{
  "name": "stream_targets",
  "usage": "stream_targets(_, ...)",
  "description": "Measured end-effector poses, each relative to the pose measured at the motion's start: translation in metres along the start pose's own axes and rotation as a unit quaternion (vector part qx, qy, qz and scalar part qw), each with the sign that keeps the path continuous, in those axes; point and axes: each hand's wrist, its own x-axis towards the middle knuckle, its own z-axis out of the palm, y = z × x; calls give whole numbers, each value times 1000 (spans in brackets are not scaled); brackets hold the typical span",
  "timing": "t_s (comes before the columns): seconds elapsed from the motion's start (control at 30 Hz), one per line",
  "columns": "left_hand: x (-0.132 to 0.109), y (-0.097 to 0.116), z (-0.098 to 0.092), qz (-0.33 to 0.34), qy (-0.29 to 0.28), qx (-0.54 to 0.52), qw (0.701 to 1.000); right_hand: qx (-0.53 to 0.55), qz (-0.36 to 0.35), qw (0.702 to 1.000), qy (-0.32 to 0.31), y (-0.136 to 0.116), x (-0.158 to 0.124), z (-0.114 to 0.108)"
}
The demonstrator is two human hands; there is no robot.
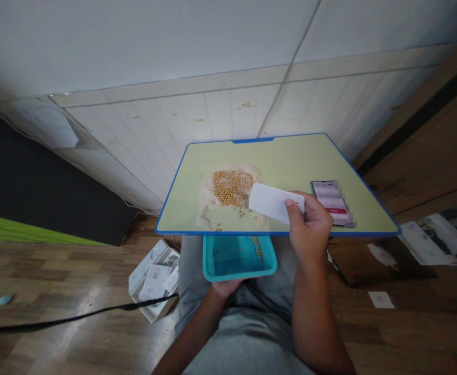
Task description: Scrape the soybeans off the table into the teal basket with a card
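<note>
Grains (208, 197) at 9 o'clock on counter (291, 161), ringing yellow beans (230, 188). Left hand (226, 287) under teal bin (239, 276), 7 o'clock, mostly hidden, can't tell grip. White card (271, 202) at beans' 4 o'clock, pinched in right hand (310, 224); fast swipe could make beans miss the bin. Phone (327, 195), 3 o'clock.

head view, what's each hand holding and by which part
The right hand holds a white rectangular card by its right end. The left hand supports a turquoise plastic tub from beneath its near side.
</note>
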Motion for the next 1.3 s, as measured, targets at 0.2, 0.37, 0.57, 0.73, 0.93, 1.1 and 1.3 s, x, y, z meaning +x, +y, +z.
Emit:
stream_targets(0.2,8,-7,-10,38,50,21,998,2,14,1000,-4,1,-2,-2)
stream_targets(0.37,7,-4,-16,26,21,17,999,0,6,1000,-4,1,-1,-3)
stream_targets(0.57,3,0,-9,25,31,5,999,0,0,1000,2,1,-2,-3)
stream_targets(0.73,2,-2,-8,17,38,32,999,8,-20,1000,18,5,-2,-3)
stream_targets(0.93,2,-2,-12,15,-15,6,1000,3,-13,1000,27,7,-2,-4)
stream_targets(1.1,8,-4,-14,30,-155,12,987,-2,-2,999,44,7,-2,-4)
stream_targets(1.3,6,-4,-12,42,-171,36,984,-19,9,999,43,9,-2,-4)
